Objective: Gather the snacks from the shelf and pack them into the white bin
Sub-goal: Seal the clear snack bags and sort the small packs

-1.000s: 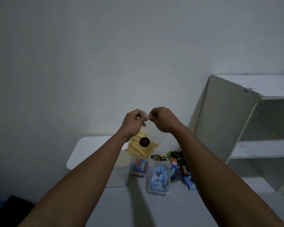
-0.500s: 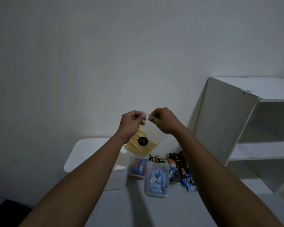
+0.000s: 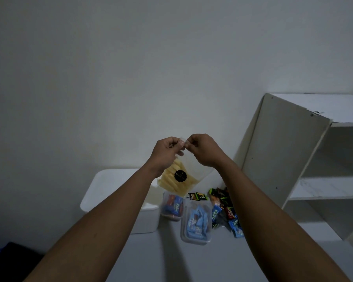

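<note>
Both hands were raised together, well above the table (image 3: 171, 259). The left hand (image 3: 167, 151) and right hand (image 3: 204, 149) almost touched, and each pinched the top edge of a clear bag (image 3: 189, 169) between thumb and curled fingers. Neither hand was free or spread.

- **Bag:** It hung straight below the pinch with its long axis running top to bottom and slightly tilted. The mouth was up at the fingers, and the bottom corner pointed down and away from them. Pale yellow sticks lay packed along that same axis. A round black label (image 3: 180, 176) faced the wearer.
- **White bin (image 3: 149, 220):** It sat below the hands, offset to the left hand's side. The bag's lower end hung over the bin's near right edge as seen from the head view. The left hand was judged the nearer one to it. The bin's top looked flat and pale, and I could not tell whether it was a lid or an opening.
- **Other snacks:** Under and just beyond the right hand, two clear tubs (image 3: 172, 206) (image 3: 197, 222) of blue-wrapped snacks stood on the table. A loose heap of small packets (image 3: 224, 208) lay beside them, on the side farther from the bin.
- **Shelf (image 3: 283, 155):** It stood well off on the right hand's side, and the boards in view looked bare.

Judgement: the bag's mouth was likely being closed or checked. The coming move would be short, down and toward the left, going in bottom first.
</note>
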Available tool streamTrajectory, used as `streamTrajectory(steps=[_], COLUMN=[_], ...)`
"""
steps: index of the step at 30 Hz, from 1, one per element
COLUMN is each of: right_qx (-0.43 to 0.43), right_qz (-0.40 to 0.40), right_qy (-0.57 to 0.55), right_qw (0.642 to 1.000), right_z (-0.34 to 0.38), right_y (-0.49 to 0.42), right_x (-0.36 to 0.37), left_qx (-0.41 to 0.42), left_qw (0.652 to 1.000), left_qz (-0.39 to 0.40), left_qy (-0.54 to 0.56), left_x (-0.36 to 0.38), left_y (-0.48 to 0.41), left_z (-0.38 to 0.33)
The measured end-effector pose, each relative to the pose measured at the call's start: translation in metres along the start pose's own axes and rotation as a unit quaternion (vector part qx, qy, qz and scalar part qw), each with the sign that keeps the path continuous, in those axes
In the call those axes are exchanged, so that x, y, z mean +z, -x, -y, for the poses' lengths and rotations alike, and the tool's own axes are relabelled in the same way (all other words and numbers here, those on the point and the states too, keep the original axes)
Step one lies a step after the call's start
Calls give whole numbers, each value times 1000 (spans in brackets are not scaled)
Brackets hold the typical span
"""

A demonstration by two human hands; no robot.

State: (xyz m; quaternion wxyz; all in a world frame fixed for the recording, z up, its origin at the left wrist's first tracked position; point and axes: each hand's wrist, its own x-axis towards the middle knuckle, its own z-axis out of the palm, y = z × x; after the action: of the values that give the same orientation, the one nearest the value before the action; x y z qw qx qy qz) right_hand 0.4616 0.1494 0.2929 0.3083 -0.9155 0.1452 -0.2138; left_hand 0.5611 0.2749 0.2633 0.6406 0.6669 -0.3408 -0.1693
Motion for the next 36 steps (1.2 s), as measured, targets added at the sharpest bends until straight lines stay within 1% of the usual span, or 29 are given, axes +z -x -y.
streamTrajectory(steps=[3, 5, 9, 13, 16, 18, 20, 23, 27, 30, 33, 36], right_qx=[8, 10, 23, 17, 13, 13, 14, 20, 18, 5, 14, 25], right_qz=[-22, -35, -18, -17, -13, -7, 12, 33, 18, 17, 27, 24], right_qy=[5, -13, -25, -2, 10, -3, -12, 7, 19, -1, -21, 1], right_qw=[1000, 999, 999, 1000, 1000, 1000, 1000, 999, 999, 1000, 999, 999], right_z=[-2, -4, -9, -12, -10, -10, -10, -12, -15, -13, -14, -17], right_y=[0, -1, 2, 2, 0, -1, -1, -3, -6, -5, -4, -5], right_x=[6, 7, 0, 2, 8, 9, 6, 5, 13, 14, 13, 16], left_qx=[10, 12, 3, -14, -9, -5, -5, -13, -21, -23, -29, -37], left_qw=[1000, 999, 998, 999, 1000, 1000, 999, 999, 1000, 1000, 999, 999], left_qz=[-9, -21, -56, -41, -16, -10, -10, -19, -17, 1, -11, -21], left_qy=[-13, -20, 3, 25, -13, -27, -37, -27, 2, -14, -11, 10], left_x=[0, 0, -8, -11, -11, -14, -16, -18, -18, -20, -23, -24], left_y=[-1, -3, -6, -5, -6, -7, -7, -7, -5, -3, -3, -2], left_z=[1, 4, 6, 3, 4, 7, 10, 13, 9, 7, 10, 12])
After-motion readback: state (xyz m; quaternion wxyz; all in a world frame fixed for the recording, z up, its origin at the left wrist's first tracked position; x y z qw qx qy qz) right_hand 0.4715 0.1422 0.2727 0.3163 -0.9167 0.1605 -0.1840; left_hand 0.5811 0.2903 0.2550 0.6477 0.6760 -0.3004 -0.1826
